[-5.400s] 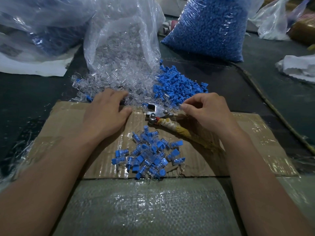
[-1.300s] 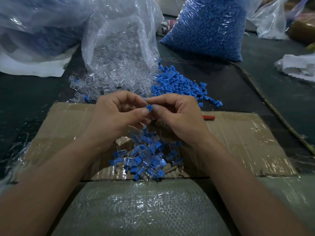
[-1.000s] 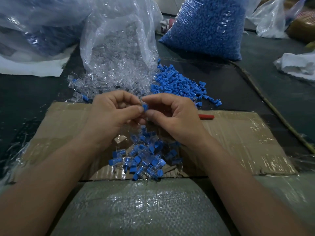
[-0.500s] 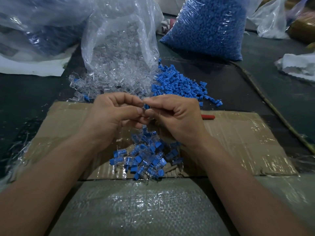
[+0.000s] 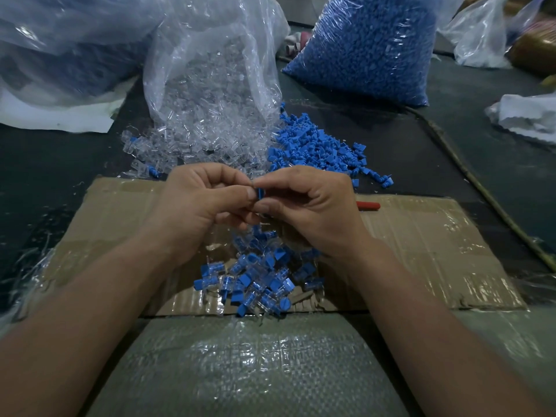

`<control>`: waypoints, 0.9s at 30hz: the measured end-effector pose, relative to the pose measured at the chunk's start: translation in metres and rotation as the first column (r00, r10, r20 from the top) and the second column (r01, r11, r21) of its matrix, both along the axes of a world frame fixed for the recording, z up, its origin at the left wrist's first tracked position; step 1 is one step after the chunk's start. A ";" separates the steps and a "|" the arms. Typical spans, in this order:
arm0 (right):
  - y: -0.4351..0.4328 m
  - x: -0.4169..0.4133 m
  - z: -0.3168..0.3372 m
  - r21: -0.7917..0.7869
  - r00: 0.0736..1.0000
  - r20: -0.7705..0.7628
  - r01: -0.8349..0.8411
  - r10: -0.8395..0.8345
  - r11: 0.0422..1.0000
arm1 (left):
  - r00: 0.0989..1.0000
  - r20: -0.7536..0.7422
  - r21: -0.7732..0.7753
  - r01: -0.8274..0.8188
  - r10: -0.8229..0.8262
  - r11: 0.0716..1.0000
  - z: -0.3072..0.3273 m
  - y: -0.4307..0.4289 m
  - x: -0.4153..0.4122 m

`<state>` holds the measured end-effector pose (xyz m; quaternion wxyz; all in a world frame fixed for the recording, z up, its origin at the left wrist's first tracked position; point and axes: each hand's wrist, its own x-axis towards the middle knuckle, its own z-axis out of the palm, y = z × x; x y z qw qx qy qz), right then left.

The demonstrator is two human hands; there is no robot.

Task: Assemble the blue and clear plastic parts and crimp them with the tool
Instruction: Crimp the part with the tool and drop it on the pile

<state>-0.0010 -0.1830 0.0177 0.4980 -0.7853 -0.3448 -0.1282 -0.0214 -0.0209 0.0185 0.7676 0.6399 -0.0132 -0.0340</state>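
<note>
Left hand (image 5: 197,207), right hand (image 5: 314,207) pinching 1 small blue plastic part (image 5: 260,194), glossy cardboard (image 5: 421,236) beneath

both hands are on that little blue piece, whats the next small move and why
Probably press the blue part fully home. The left hand and right hand both pinch it above the pile of joined pieces, and no tool is in either hand, so crimping seems premature.

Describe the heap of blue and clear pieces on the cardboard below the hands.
The heap is a loose jumble of small pieces, each seemingly a clear plastic body with a blue insert, lying at all angles. It rests on the taped cardboard sheet near its front edge, below the left hand and right hand, which hide its far end.
</note>
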 end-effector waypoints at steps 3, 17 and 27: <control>0.000 0.001 0.000 -0.005 1.000 0.002 -0.005 0.005 1.000 | 1.000 0.002 0.005 0.001 -0.001 1.000 -0.002 0.000 0.000; 0.000 -0.002 0.001 -0.057 0.999 0.024 0.024 -0.023 0.998 | 0.999 0.011 0.007 0.037 -0.037 0.999 -0.008 0.002 0.004; -0.065 0.019 0.021 -0.518 0.848 -0.304 0.235 -0.434 0.822 | 0.999 -0.001 -0.025 -0.042 0.042 0.999 -0.010 0.006 0.006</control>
